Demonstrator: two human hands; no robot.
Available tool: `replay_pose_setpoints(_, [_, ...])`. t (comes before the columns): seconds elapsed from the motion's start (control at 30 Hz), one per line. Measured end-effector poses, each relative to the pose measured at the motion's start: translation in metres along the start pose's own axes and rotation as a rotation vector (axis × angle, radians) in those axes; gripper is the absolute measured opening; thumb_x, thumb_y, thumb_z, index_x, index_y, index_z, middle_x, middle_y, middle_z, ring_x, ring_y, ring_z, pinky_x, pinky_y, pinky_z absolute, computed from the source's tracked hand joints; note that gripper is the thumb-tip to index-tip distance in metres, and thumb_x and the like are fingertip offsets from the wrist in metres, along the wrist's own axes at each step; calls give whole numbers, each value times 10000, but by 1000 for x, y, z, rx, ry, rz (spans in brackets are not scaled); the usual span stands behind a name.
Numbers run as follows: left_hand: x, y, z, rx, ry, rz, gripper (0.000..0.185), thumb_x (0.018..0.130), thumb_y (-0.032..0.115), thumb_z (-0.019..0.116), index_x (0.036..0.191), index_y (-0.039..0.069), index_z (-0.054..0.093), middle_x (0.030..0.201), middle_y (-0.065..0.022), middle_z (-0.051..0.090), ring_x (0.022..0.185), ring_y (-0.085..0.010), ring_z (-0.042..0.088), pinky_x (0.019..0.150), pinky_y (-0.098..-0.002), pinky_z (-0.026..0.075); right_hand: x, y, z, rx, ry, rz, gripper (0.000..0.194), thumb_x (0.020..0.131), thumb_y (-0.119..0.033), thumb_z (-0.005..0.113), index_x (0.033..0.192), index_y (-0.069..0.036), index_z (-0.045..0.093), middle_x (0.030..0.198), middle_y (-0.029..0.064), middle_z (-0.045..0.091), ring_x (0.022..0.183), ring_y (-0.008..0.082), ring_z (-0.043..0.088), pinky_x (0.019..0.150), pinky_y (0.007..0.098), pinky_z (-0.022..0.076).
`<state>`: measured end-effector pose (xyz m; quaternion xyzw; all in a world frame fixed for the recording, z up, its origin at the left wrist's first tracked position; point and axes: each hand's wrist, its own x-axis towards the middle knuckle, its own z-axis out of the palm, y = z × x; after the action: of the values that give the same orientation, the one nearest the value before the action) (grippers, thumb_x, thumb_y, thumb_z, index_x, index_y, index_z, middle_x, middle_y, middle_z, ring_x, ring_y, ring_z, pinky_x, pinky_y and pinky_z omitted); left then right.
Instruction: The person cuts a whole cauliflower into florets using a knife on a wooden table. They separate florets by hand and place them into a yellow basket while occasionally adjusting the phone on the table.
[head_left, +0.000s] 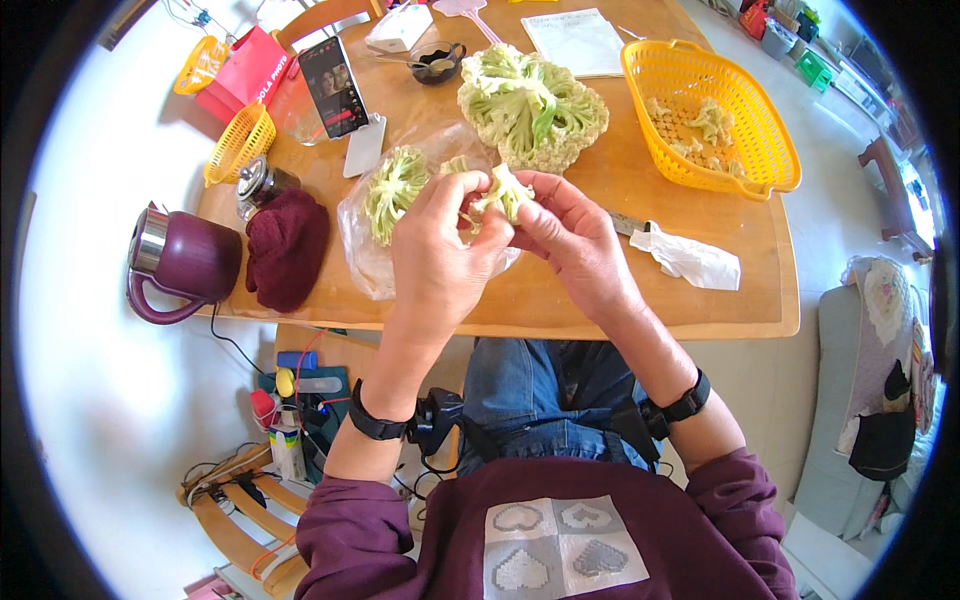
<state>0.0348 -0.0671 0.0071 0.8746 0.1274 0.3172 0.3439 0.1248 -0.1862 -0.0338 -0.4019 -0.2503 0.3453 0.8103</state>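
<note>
Between my two hands, above the table's near side, is a small cauliflower floret (504, 193). My left hand (448, 240) pinches it from the left with thumb and fingers, and my right hand (574, 229) grips its right side. Beyond the hands lies a large cauliflower head (534, 105), stem side up. A smaller cauliflower piece (396, 191) rests on a clear plastic bag (360, 247), partly covered by my left hand. Right of my right hand lies a knife (626, 223), its handle end by a crumpled white tissue (690, 259).
A yellow plastic basket (780, 142) at the right holds several florets. At the left stand a purple electric kettle (199, 255), a maroon cloth (289, 247), a glass jar (262, 180) and a phone (334, 86) on a stand. A dark cup (435, 64) and paper (574, 41) lie farther back.
</note>
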Motion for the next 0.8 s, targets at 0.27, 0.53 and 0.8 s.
replay_pose_setpoints(0.27, [0,-4,13,249,23,196,323,857,5,626,1174,25,574,978,-176,650,788,-351,649,677,-391,524,7,13,-5,-490,141,-104,362,939,-109,595,1262,45,540,923,123,677,825,140,641,736,294,522])
replay_pose_setpoints(0.53, [3,-3,15,305,-16,297,422,821,-48,628,1236,-15,562,927,-182,635,812,-352,641,687,-383,523,7,-5,4,-677,94,-68,366,964,-115,572,1288,53,542,872,50,664,761,74,603,702,235,508])
replay_pose_setpoints(0.8, [4,-30,20,99,-30,261,330,864,-71,592,1185,-2,632,899,-159,640,768,-259,643,683,-313,505,23,-10,-14,-590,-66,117,366,980,-177,555,1288,21,567,817,33,644,701,73,576,674,236,499])
